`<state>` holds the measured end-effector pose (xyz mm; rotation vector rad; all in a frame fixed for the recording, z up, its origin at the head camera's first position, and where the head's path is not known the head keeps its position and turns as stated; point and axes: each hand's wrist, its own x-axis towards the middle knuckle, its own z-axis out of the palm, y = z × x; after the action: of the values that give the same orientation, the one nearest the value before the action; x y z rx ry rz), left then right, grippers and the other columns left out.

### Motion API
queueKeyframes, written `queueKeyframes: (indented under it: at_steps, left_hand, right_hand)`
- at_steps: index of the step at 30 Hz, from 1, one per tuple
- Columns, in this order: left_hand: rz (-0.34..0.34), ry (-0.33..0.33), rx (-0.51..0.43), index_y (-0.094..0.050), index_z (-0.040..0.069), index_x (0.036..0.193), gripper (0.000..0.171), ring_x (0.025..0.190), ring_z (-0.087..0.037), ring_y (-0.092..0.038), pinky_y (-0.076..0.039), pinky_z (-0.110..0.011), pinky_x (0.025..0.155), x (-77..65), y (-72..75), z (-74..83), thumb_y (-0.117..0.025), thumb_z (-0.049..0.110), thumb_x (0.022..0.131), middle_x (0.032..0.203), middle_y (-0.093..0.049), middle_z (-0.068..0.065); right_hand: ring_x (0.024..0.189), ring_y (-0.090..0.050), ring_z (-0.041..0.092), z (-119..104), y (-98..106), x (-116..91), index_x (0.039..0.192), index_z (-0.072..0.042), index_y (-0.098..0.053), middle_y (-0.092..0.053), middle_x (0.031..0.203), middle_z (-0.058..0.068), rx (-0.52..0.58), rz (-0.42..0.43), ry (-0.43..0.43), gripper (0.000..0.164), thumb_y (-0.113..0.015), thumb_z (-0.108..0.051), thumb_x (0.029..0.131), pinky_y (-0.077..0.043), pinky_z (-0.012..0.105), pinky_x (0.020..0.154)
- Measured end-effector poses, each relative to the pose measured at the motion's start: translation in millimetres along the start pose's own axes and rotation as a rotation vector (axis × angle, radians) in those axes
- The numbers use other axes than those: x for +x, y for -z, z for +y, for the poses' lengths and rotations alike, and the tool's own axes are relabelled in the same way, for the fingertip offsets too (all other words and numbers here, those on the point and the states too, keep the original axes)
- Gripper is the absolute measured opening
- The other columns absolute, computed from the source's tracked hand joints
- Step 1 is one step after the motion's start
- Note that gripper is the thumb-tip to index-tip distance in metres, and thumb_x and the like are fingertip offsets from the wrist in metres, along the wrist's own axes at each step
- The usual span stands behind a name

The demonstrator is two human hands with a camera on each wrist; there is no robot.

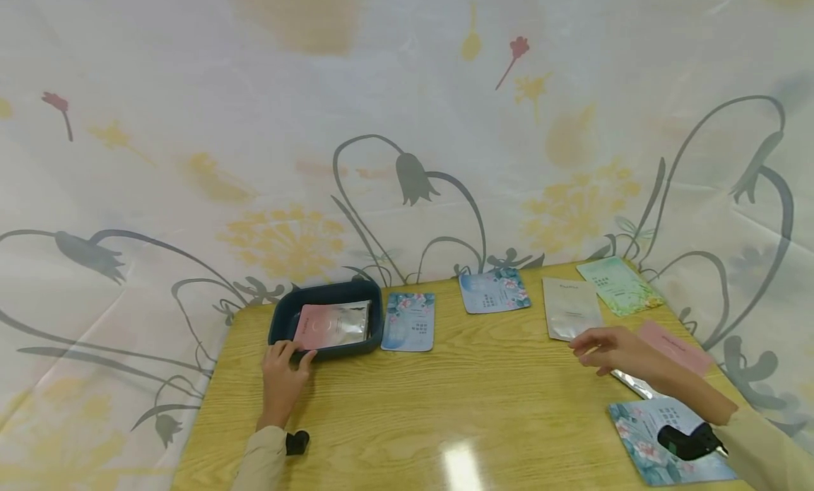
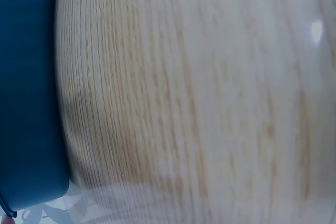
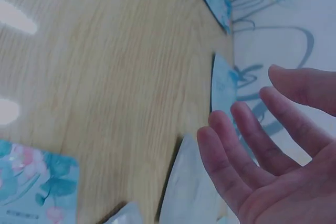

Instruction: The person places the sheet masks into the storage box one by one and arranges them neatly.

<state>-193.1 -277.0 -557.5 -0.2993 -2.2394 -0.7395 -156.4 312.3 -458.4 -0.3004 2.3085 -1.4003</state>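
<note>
A dark blue plastic bin (image 1: 276, 321) stands at the table's back left, with a pink and silver face mask sachet (image 1: 333, 324) lying in it. My left hand (image 1: 283, 379) holds the bin's near left rim, fingers over the edge and thumb on the near side. In the left wrist view only the bin's wall (image 2: 29, 87) and a fingertip show. My right hand (image 1: 620, 351) is raised over the right side, its fingers loosely bent and nothing in them. Close to it lie a silver sachet (image 1: 569, 307) and a pink sachet (image 1: 677, 346), which the hand and forearm partly cover.
Beside the bin lies a blue floral sachet (image 1: 408, 323); another blue sachet (image 1: 494, 291) is at the back edge. A green sachet (image 1: 620, 286) sits at the back right corner. Under the right forearm is a larger floral sachet (image 1: 642, 441). A patterned cloth (image 1: 407, 109) hangs behind the table.
</note>
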Motion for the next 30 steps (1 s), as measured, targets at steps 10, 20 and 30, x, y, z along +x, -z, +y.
queueKeyframes:
  at_steps: [10, 20, 30]
  left_hand:
    - [-0.011, 0.013, 0.000, -0.063, -0.001, 0.081, 0.023, 0.079, -0.030, -0.046, -0.036, -0.047, 0.076, 1.3, 1.8, 3.4, -0.081, 0.006, 0.070, 0.084, -0.055, -0.014]
    - [-0.004, -0.002, 0.001, -0.063, 0.000, 0.081, 0.023, 0.079, -0.031, -0.046, -0.035, -0.049, 0.076, 2.0, 0.9, 1.0, -0.082, 0.004, 0.069, 0.083, -0.054, -0.014]
    - [0.017, -0.032, 0.001, -0.063, -0.001, 0.081, 0.024, 0.076, -0.031, -0.046, -0.036, -0.048, 0.074, 2.3, 2.2, 1.4, -0.083, 0.002, 0.067, 0.082, -0.055, -0.015]
  right_hand:
    - [0.088, -0.061, 0.013, 27, 23, -31, 0.126, 0.014, -0.047, -0.059, 0.112, 0.022, -0.014, -0.011, -0.052, 0.046, -0.058, -0.016, 0.094, -0.052, 0.039, 0.069]
    - [0.086, -0.062, 0.009, 60, 43, -63, 0.123, 0.015, -0.048, -0.061, 0.110, 0.019, 0.017, 0.005, -0.185, 0.045, -0.057, -0.017, 0.094, -0.052, 0.040, 0.071]
    - [0.100, -0.059, 0.037, 87, 54, -88, 0.126, 0.019, -0.038, -0.053, 0.118, 0.029, 0.025, 0.061, -0.317, 0.050, -0.051, -0.019, 0.097, -0.051, 0.049, 0.078]
